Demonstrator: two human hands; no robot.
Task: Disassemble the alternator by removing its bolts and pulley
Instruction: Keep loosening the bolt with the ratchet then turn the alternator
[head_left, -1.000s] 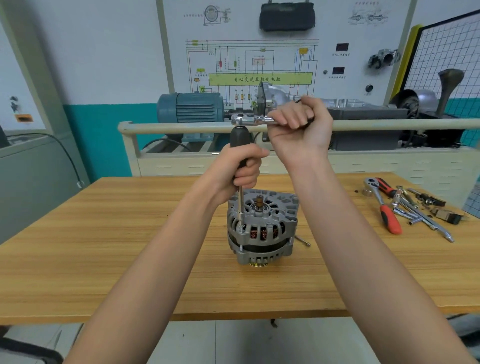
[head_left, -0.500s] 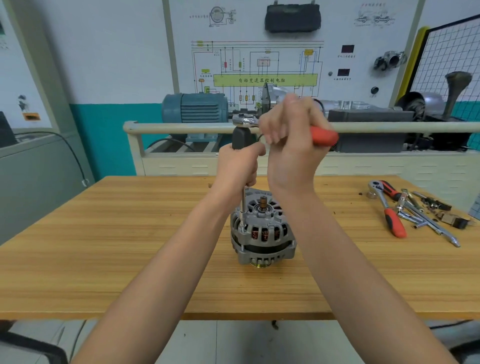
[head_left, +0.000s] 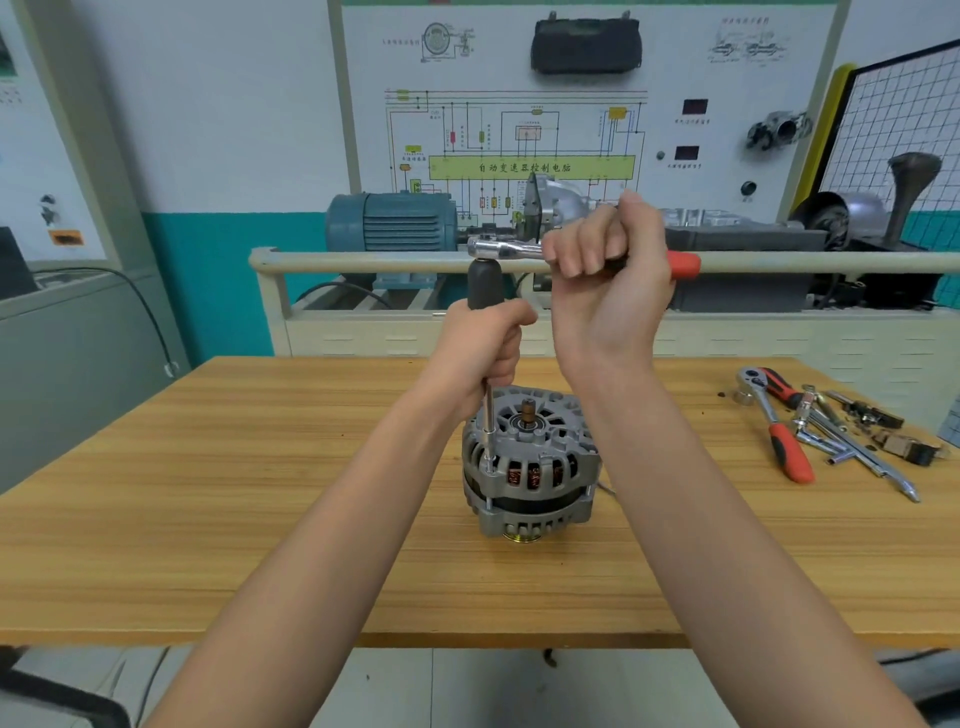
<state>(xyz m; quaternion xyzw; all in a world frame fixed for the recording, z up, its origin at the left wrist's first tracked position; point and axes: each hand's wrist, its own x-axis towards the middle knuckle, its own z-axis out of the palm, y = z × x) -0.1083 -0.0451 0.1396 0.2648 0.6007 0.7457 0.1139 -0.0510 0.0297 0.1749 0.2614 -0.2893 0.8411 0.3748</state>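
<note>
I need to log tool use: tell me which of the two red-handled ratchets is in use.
The ratchet gripped by the right hand, above the alternator. The other ratchet lies untouched on the table.

Silver-grey alternator (head_left: 530, 467) with copper windings showing through its slots, honey-brown wood-grain tabletop (head_left: 208, 519), chrome ratchet (head_left: 511, 247) with red-and-black handle, black driver handle (head_left: 485, 286), teal motor (head_left: 395, 221), white-and-teal wall (head_left: 218, 156)

Bare table (head_left: 260, 493) left of alternator (head_left: 530, 467); tools (head_left: 831, 431) right.
</note>
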